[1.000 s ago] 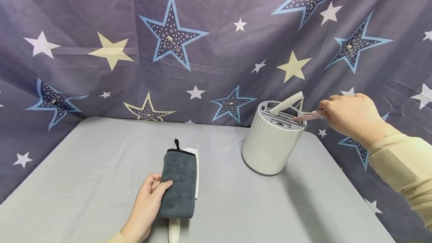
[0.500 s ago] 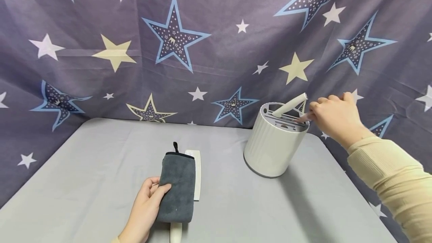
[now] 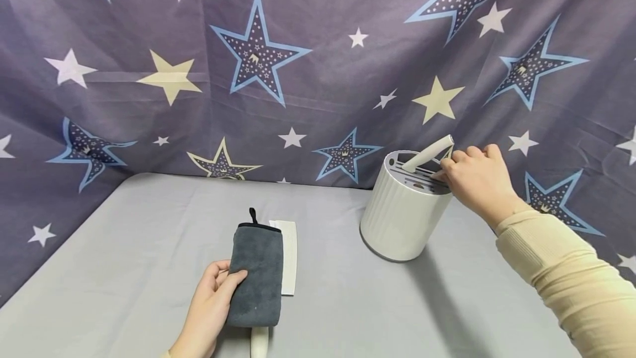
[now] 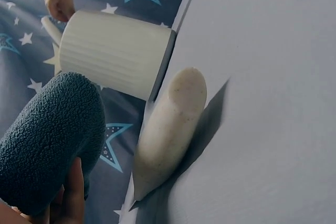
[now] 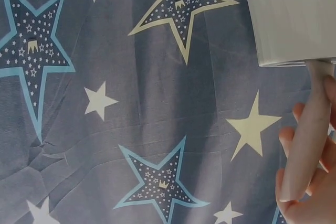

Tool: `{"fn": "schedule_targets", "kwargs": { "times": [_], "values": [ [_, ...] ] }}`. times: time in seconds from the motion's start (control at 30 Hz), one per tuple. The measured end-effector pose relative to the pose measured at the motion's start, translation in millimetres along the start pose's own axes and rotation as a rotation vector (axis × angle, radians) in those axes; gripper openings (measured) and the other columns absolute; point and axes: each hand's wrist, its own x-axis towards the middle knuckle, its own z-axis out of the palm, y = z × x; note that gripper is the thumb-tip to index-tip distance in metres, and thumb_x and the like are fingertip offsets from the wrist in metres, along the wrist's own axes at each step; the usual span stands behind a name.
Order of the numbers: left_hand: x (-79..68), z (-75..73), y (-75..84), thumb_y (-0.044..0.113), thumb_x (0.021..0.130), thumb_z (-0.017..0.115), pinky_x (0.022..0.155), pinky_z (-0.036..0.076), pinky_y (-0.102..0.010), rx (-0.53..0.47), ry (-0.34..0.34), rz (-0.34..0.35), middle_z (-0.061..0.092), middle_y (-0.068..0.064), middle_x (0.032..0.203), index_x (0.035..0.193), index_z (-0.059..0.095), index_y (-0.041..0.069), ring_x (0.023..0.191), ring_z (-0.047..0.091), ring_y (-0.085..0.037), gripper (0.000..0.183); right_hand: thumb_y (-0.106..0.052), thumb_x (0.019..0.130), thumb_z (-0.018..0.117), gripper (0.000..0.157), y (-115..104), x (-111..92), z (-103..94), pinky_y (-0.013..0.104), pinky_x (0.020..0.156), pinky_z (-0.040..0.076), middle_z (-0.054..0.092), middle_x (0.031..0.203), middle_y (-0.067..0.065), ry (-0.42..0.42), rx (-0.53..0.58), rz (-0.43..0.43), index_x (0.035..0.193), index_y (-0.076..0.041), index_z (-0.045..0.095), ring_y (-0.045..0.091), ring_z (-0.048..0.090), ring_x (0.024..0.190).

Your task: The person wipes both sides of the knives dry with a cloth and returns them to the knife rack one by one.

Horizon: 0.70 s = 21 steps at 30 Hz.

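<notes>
My right hand (image 3: 477,181) grips the pale pinkish handle of a knife (image 5: 307,140) at the slotted top of a white ribbed knife block (image 3: 404,220). The knife's blade is hidden in the block. Another white knife handle (image 3: 428,153) slants up out of the same top. On the left, my left hand (image 3: 206,305) holds a folded dark grey towel (image 3: 255,275), thumb on its front and fingers behind. Partly hidden beneath the towel is a white cleaver, its broad blade (image 3: 290,258) showing on the right and its pale handle (image 4: 170,124) toward me.
A light grey cloth covers the table (image 3: 124,269). Behind it hangs a purple-grey curtain (image 3: 318,70) printed with stars, close to the back of the knife block.
My right hand has moved left and down toward the knife block, and the knife has slid deeper into the slot. The left hand with the towel has shifted slightly left, exposing more cleaver blade.
</notes>
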Motion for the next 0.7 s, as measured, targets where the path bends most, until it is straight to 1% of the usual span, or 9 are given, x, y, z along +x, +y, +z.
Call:
{"fn": "schedule_targets", "kwargs": {
  "times": [0.2,0.37,0.5,0.63,0.7],
  "values": [
    [-0.2,-0.1,0.0,0.018,0.101,0.054,0.068,0.056,-0.029,-0.011,0.004,0.0,0.068,-0.004,0.112,0.129,0.041,0.002,0.079,0.069,-0.01,0.035,-0.011,0.078,0.07,0.008,-2,-2,2.0,0.051,0.069,0.037,0.058,0.068,0.011,0.038,-0.005,-0.009,0.073,-0.008,0.064,0.033,0.051,0.067],
    [-0.6,-2.2,2.3,0.018,0.101,0.054,0.067,0.056,-0.029,-0.012,0.008,0.011,0.068,-0.002,0.111,0.128,0.042,0.002,0.078,0.068,-0.01,0.034,-0.008,0.078,0.068,0.007,-3,-5,0.9,0.051,0.076,0.041,0.06,0.069,0.012,0.124,0.022,-0.04,0.073,-0.005,0.062,0.034,0.054,0.068],
    [0.5,-4.8,7.5,0.02,0.101,0.054,0.069,0.056,-0.029,0.009,0.006,0.023,0.069,-0.002,0.111,0.128,0.042,0.003,0.079,0.069,-0.012,0.033,-0.006,0.081,0.063,0.004,-8,-7,-1.7,0.052,0.082,0.043,0.064,0.075,0.014,0.191,0.049,-0.053,0.079,-0.003,0.064,0.036,0.059,0.073],
    [2.1,-8.3,12.8,0.022,0.101,0.054,0.069,0.056,-0.029,0.024,0.01,0.032,0.069,-0.001,0.111,0.128,0.042,0.004,0.08,0.07,-0.012,0.034,-0.005,0.083,0.057,0.01,-16,-8,-6.1,0.053,0.084,0.045,0.066,0.079,0.015,0.277,0.088,-0.075,0.085,-0.001,0.066,0.037,0.059,0.079],
    [2.7,-10.4,14.2,0.023,0.102,0.054,0.069,0.056,-0.029,0.031,0.012,0.037,0.069,-0.001,0.111,0.128,0.042,0.004,0.08,0.069,-0.011,0.034,-0.006,0.087,0.054,0.013,-23,-9,-9.4,0.055,0.085,0.044,0.065,0.08,0.015,0.301,0.097,-0.079,0.086,-0.001,0.066,0.038,0.058,0.081]
  ]
}}
